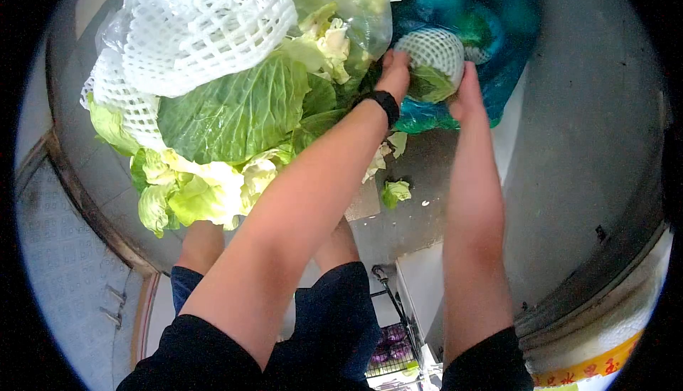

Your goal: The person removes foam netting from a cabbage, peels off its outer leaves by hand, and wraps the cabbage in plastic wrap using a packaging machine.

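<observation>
Head view: the left hand [395, 76] and right hand [466, 96] clasp a netted cabbage [431, 64] from opposite sides, against the teal bag [521, 42]. Round heads [478, 29] inside it look already bagged; this one is not yet released. Leftward lie white netting [206, 28] and cabbage leaves [235, 110].

A single camera worn on the person's head looks forward and steeply down, its wide round view black at the corners. The lens sits above the legs [340, 305], so both arms [477, 227] rise large from the lower edge; the left hand [394, 75] and right hand [467, 96] appear smaller, farther off, near the top.
</observation>
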